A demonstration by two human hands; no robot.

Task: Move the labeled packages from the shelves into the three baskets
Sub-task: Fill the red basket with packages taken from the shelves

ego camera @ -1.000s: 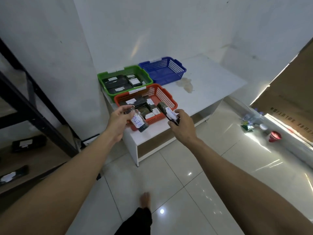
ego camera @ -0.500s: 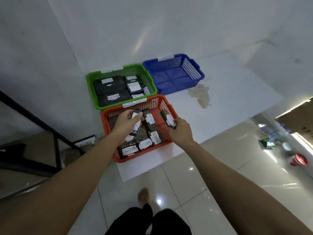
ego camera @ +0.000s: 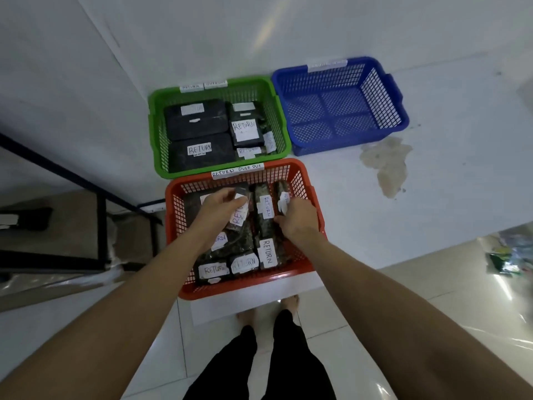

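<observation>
Both hands are inside the orange basket (ego camera: pixel 313 197), which is tagged RETURN OVER DUE and holds several dark packages with white RETURN labels. My left hand (ego camera: pixel 219 207) pinches the far end of a dark RETURN package (ego camera: pixel 240 219) low over the pile. My right hand (ego camera: pixel 298 222) curls around the near end of a narrow dark package (ego camera: pixel 283 194) lying along the basket's right wall. The green basket (ego camera: pixel 153 131) behind holds several black RETURN packages. To its right, the blue basket (ego camera: pixel 399 90) has nothing in it.
The baskets stand on a low white table (ego camera: pixel 432 212) in a wall corner, with a brown stain (ego camera: pixel 386 160) beside the blue basket. A dark metal shelf frame (ego camera: pixel 101 226) stands at left. Glossy tiled floor and my feet are below; litter (ego camera: pixel 507 261) lies at right.
I have stepped up to the table and the view now looks straight down. Both hands carried their packages from the basket's near edge down into the orange basket.
</observation>
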